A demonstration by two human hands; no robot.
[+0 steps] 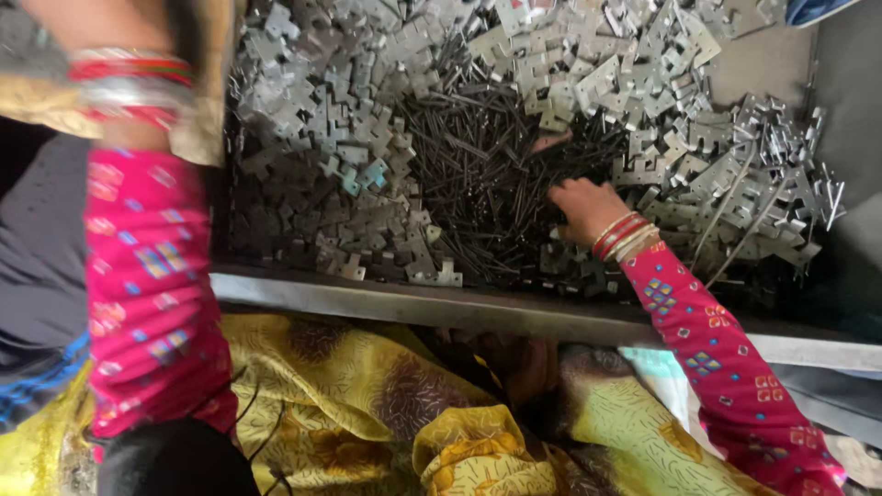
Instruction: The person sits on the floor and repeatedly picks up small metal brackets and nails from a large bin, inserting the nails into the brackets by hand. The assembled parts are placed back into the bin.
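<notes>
Countless dark pins (478, 174) lie heaped among metal brackets (349, 138). Our right hand (581, 207) closes its fingers into them; our left hand's grip we cannot tell

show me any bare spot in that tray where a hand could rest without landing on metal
Little is bare. One plain patch of tray floor shows at the upper right, bordered by flat plates on its left and bent brackets below. The tray's front rim is also uncovered. The middle is crowded with dark pins, where the right hand digs in.
</notes>
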